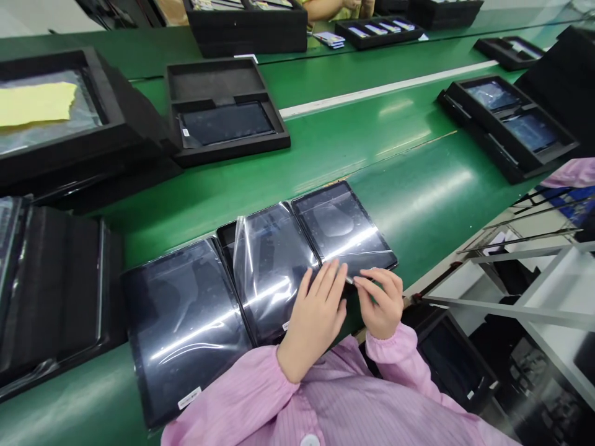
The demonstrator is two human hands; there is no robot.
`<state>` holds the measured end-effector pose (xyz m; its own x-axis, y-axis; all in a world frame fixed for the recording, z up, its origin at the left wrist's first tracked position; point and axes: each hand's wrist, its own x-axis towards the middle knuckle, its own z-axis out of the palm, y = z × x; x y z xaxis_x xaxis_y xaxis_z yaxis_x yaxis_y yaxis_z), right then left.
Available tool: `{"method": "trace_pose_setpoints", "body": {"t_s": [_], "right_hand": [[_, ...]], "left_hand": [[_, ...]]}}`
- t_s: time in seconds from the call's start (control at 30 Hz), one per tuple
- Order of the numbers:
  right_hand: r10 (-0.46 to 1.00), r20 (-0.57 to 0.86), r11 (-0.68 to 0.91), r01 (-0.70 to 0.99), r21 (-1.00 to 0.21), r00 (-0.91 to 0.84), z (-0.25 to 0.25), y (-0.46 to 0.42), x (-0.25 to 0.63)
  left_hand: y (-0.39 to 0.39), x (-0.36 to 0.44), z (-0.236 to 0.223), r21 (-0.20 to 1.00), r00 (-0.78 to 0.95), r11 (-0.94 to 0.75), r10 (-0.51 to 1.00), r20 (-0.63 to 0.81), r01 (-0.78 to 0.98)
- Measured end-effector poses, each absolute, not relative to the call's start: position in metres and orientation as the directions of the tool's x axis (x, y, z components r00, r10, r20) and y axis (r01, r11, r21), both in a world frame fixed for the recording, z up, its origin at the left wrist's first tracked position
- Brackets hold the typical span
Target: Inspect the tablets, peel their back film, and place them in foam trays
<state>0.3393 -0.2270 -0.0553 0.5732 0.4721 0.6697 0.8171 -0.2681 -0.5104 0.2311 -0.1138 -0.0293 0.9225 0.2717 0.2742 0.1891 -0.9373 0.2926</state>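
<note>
Three dark tablet screens lie side by side at the near edge of the green belt [395, 161]: a left one [183, 322], a middle one [272, 266] and a right one [341, 226]. A clear film [260, 248] curls up off the middle screen. My left hand [316, 313] rests flat, fingers together and stretched, on the middle screen's near right corner. My right hand [383, 300] pinches at the near corner of the right screen, fingers curled on the film's edge there.
Black foam trays stand around: one with a tablet [225, 114] behind the screens, a stack [65, 124] at far left, another pair [506, 124] at right. A metal frame [511, 303] runs off the belt's right side. Another person's arm [330, 7] shows at the far top.
</note>
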Motion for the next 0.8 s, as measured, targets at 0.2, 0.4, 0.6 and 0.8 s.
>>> {"method": "trace_pose_setpoints", "body": {"t_s": [0.2, 0.4, 0.6, 0.8], "right_hand": [[0.217, 0.618, -0.323, 0.652, -0.685, 0.756, -0.072, -0.231, 0.328], [0.274, 0.391, -0.326, 0.467, -0.822, 0.879, -0.065, -0.237, 0.352], [0.345, 0.225, -0.377, 0.354, -0.856, 0.911, -0.045, -0.232, 0.376], [0.545, 0.500, -0.219, 0.690, -0.690, 0.673, -0.041, -0.199, 0.358]], "left_hand": [[-0.105, 0.248, -0.030, 0.600, 0.839, -0.739, 0.507, 0.199, 0.305], [-0.102, 0.238, -0.032, 0.617, 0.843, -0.734, 0.497, 0.205, 0.283], [-0.109, 0.219, -0.048, 0.232, 0.931, -0.960, 0.221, 0.290, 0.155], [-0.113, 0.216, -0.056, 0.074, 0.942, -0.988, 0.151, 0.299, 0.134]]}}
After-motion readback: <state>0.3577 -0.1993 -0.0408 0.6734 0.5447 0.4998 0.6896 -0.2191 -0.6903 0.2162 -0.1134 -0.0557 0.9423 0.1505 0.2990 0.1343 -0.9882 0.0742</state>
